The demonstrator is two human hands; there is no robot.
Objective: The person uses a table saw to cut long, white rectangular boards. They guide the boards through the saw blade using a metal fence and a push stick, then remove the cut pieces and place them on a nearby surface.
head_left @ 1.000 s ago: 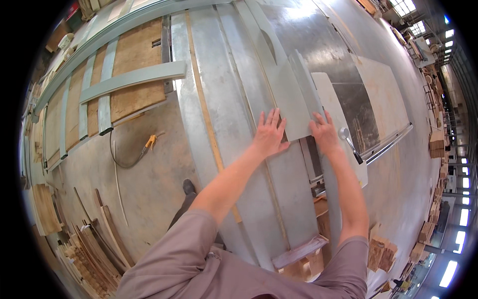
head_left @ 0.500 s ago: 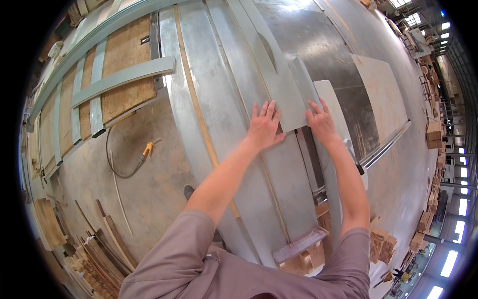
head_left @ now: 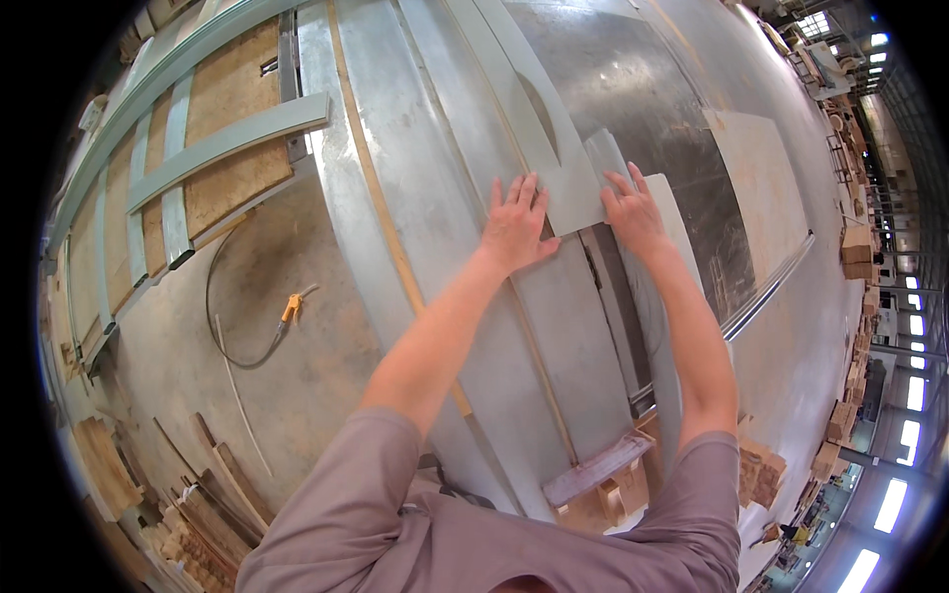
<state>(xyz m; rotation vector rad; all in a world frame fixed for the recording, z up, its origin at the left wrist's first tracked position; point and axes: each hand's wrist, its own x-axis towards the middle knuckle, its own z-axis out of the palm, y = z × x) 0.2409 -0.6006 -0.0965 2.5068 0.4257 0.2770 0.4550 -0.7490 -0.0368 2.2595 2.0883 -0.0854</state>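
A long pale grey board [head_left: 578, 198] lies on the metal machine table [head_left: 583, 326], stretching away from me. Toward its far part shows a dark lens-shaped gap. My left hand [head_left: 513, 229] rests at the board's near left corner, fingers spread and thumb against the near end. At the right edge of the board, my right hand [head_left: 638, 215] is open, its fingers stretched over a grey rail-like piece [head_left: 606, 156] beside it. Neither hand is wrapped round anything. The undersides of the fingers are hidden.
A yellow air blow gun [head_left: 293, 306] on a dark hose lies at the left over the floor. Behind it stands a rack [head_left: 232, 148] with grey strips and brown boards. Wood offcuts [head_left: 217, 514] are piled lower left. A mauve block [head_left: 598, 466] sits at the table's near end.
The board and both hands have moved slightly farther away along the table. The view has shifted a little. Both hands keep about the same pose.
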